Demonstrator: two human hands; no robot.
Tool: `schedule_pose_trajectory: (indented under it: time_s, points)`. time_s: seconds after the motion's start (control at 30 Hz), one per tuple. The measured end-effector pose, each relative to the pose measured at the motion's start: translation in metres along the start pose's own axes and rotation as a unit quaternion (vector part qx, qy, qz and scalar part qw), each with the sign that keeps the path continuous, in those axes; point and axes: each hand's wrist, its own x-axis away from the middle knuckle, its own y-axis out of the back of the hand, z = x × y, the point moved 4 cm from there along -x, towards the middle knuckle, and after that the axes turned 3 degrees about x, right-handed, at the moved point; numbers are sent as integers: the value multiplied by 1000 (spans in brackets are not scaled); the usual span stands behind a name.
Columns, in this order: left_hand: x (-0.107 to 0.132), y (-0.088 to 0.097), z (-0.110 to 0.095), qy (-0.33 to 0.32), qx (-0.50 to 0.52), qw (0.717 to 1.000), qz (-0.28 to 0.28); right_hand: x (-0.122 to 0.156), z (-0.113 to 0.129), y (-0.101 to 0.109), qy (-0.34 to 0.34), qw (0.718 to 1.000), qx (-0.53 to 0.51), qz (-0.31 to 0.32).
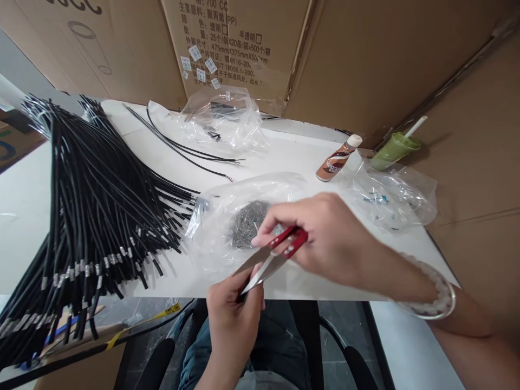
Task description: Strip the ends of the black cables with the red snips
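Note:
My right hand [325, 233] is closed around a pair of red-handled thread snips [298, 245], the handles lying in the palm. Both blades point down and left, slightly apart, toward my left hand [233, 314]. That hand is closed, thumb and fingers pressed together by the blade tips. A small dark bit shows between its fingers, too hidden to name. Behind the right fingertips, a clear plastic bag [215, 227] lies spread on the table, with a heap of fine grey metallic pieces [246, 222] in its middle.
A large pile of black cables [93, 206] covers the left side. Several loose cables [182, 146] and a clear bag [227, 119] lie at the back. A brown bottle [335, 161], a green cup [394, 150] and a bag with blue bits [390, 200] stand right. Cardboard boxes [345, 65] wall the back.

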Motion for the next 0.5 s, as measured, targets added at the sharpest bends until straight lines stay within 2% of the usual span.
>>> schedule_pose_trajectory:
  time_s: [0.13, 0.27, 0.4, 0.5]
  points:
    - [-1, -1, 8, 42, 64, 995, 58, -21, -4, 18, 91, 989, 10, 114]
    - [0, 1, 11, 42, 77, 993, 75, -34, -3, 13, 168, 951, 89, 243]
    - [0, 0, 11, 50, 81, 991, 96, -42, 7, 6, 162, 922, 179, 303]
    - [1, -1, 9, 53, 74, 991, 96, -48, 15, 3, 153, 904, 234, 322]
